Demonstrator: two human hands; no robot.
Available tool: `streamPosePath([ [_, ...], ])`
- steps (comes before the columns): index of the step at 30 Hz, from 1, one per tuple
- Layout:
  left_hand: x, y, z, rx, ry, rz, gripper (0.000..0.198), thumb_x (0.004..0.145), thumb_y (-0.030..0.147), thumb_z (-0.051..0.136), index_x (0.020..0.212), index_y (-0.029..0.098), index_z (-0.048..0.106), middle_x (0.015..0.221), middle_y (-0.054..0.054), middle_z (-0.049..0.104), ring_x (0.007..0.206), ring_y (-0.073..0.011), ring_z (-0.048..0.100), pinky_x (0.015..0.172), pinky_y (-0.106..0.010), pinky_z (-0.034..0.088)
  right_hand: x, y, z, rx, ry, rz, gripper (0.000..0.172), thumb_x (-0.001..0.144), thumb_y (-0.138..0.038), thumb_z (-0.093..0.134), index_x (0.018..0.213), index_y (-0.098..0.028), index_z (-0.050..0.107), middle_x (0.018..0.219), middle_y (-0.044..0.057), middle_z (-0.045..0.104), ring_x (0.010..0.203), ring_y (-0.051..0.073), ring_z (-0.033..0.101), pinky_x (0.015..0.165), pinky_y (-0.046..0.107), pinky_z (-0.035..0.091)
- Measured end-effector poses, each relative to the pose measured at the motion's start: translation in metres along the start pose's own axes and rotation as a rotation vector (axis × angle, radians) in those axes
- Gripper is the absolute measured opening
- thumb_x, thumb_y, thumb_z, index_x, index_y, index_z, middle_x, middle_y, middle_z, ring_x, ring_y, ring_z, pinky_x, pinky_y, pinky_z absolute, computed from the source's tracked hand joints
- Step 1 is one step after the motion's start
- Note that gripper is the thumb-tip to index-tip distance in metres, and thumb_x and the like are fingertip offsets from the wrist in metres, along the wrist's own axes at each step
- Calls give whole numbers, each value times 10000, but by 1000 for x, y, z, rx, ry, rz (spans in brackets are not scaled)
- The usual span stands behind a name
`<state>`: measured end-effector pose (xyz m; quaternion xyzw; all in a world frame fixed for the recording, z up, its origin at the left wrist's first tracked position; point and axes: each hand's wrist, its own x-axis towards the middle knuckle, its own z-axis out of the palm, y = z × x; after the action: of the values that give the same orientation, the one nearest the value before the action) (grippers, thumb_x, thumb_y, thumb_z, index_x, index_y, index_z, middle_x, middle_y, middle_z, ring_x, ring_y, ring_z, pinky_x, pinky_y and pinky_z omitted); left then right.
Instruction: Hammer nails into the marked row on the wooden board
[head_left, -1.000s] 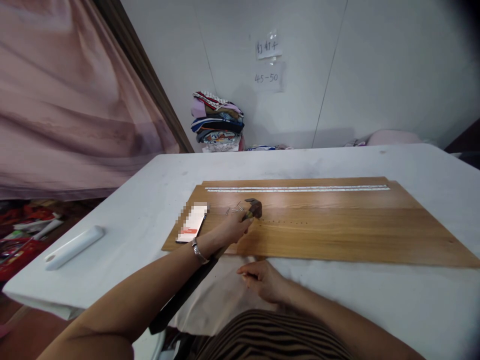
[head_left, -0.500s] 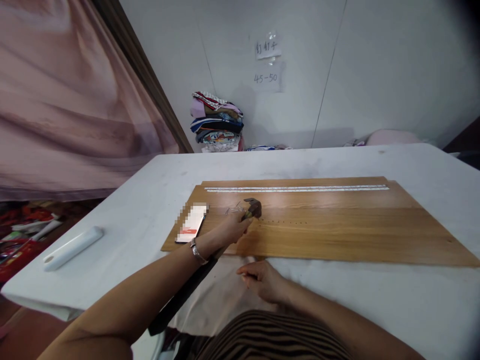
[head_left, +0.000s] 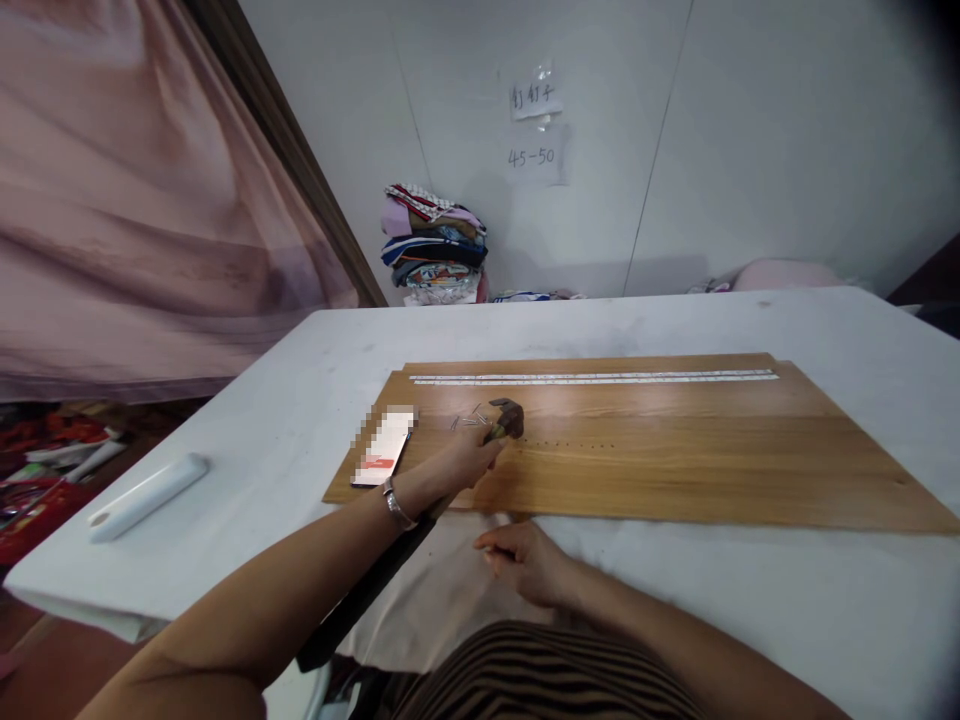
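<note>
My left hand (head_left: 474, 455) is wrapped round a claw hammer (head_left: 508, 418) close to its head. The hammer's long dark handle runs back beneath my forearm. Its head is low over the wooden board (head_left: 720, 440), at the left end of a row of small dark nail heads or holes (head_left: 570, 445). Several loose nails (head_left: 469, 418) lie on the board just beyond my left hand. My right hand (head_left: 525, 562) is by the board's front edge with its fingers curled; whatever they may hold is too small to make out.
Two pale ruler-like strips (head_left: 592, 377) run along the board's back edge. A phone (head_left: 382, 450) lies on its left end. A white oblong object (head_left: 148, 497) is on the white-covered table (head_left: 247, 400). Folded clothes (head_left: 435, 245) are stacked by the wall.
Hardly anything differs. The hammer head and my left hand have shifted very slightly, while my right hand stays where it was.
</note>
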<state>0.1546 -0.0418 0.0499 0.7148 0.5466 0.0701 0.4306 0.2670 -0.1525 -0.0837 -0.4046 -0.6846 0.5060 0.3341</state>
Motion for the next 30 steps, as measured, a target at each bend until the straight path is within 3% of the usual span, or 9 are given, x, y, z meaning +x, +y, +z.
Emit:
streamPosePath([
  [13, 4, -7, 3, 4, -25, -26, 216, 853, 384, 446, 772, 186, 468, 642, 22, 505, 469, -84, 451, 402, -205, 370, 0, -2, -2, -22, -5, -7, 313, 801, -121, 515, 1000, -154, 754, 736, 20, 712, 605, 127, 552, 589, 218, 416],
  [23, -1, 3, -1, 10, 6, 20, 192, 860, 342, 418, 759, 185, 464, 627, 26, 482, 451, -74, 422, 379, -193, 347, 0, -4, -1, 7, -3, 7, 315, 810, -132, 510, 1008, -145, 755, 736, 29, 711, 618, 135, 564, 583, 220, 404],
  [30, 2, -5, 3, 13, -24, -13, 220, 862, 381, 431, 768, 185, 464, 637, 22, 500, 458, -79, 445, 398, -204, 363, 0, 0, 0, 0, 3, 7, 328, 795, -136, 520, 1022, -154, 756, 748, 28, 720, 622, 137, 577, 595, 223, 412],
])
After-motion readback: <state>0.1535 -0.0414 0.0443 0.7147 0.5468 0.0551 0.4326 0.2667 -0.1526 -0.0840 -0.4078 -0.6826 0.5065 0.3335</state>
